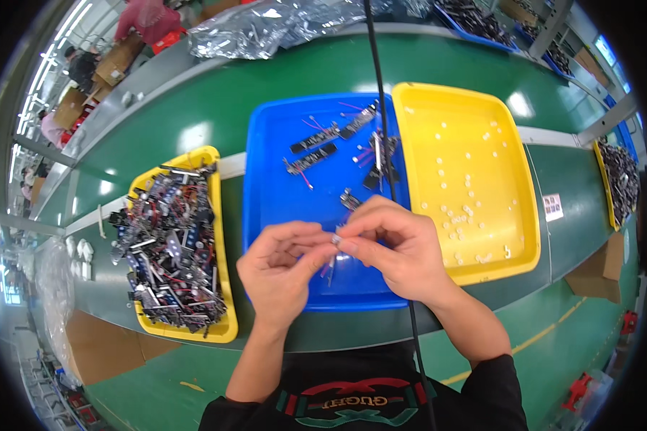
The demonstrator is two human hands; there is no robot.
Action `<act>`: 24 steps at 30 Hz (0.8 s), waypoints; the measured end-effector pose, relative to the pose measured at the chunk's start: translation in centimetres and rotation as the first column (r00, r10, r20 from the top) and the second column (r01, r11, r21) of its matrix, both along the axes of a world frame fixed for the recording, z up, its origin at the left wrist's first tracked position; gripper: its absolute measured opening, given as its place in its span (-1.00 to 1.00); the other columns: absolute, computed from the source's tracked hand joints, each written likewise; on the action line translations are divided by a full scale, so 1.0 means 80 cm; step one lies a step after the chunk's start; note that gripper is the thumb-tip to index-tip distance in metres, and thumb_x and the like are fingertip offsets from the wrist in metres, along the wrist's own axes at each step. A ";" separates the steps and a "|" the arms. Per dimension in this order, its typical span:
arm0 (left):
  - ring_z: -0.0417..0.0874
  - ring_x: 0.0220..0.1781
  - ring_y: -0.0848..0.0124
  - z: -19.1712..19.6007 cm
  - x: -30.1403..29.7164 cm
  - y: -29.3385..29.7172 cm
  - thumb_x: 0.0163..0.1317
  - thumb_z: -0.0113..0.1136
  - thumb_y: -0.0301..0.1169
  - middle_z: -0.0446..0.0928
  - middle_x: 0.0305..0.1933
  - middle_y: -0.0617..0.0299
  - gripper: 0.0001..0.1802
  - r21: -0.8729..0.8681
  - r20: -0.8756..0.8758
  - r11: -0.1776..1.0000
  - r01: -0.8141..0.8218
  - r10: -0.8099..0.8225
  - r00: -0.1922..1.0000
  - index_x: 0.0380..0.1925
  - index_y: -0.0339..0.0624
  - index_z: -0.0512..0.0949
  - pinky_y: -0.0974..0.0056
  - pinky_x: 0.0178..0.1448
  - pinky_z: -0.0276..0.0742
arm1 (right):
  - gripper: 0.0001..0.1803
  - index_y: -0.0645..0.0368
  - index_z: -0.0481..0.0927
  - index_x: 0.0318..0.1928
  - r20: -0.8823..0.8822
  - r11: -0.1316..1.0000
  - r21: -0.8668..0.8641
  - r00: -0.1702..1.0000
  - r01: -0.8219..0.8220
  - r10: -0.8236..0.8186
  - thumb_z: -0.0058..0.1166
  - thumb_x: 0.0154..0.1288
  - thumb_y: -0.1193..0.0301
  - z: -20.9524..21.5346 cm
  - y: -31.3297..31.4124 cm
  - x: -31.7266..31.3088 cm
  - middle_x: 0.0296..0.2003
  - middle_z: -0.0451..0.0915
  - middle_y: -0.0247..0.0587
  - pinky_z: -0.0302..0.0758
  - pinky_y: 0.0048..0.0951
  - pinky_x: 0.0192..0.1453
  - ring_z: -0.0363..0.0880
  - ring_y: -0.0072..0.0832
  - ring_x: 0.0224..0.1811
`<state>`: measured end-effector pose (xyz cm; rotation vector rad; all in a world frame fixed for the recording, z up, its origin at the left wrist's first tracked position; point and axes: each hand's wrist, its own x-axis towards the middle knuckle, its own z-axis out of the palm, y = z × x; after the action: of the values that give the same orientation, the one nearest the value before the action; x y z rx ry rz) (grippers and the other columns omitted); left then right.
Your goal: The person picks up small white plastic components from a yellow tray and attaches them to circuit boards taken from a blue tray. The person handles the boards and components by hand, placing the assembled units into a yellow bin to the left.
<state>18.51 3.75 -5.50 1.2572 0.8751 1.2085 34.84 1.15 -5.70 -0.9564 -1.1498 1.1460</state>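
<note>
My left hand (284, 267) and my right hand (399, 248) meet over the front of the blue tray (266, 201). Both are closed, thumb against forefinger, pinching a small whitish part (336, 239) between them; its exact kind is too small to tell. Thin strands show just below the fingers, mostly hidden by the hands. Farther back in the blue tray lie several narrow black circuit boards (310, 158) with pink and purple wires. Against its right side stands a yellow tray (424, 108) with many small white rings (467, 210) scattered in it.
At the left, a yellow bin (226, 316) is heaped with boards and wired parts (169, 248). A black cable (376, 65) hangs down across the blue tray. Silvery plastic bags (266, 32) lie at the back. Another parts bin (617, 176) stands far right; cardboard boxes (108, 345) flank the bench.
</note>
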 end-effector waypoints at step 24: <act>0.62 -0.28 0.45 0.003 -0.007 0.009 -0.06 0.35 -0.71 0.58 -0.31 0.11 -0.73 0.012 0.124 0.991 0.131 -0.131 0.984 -0.28 -0.42 0.61 0.42 -0.22 0.57 | -0.82 0.27 0.61 -0.21 0.238 0.971 0.230 0.971 -0.065 0.008 0.12 0.15 0.67 0.008 -0.005 -0.014 -0.33 0.51 -0.25 0.32 -0.62 -0.41 0.38 -0.63 -0.47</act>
<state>17.99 4.43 -5.25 1.2098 0.6882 1.1706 33.75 0.78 -5.05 -0.9048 -1.4662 0.9154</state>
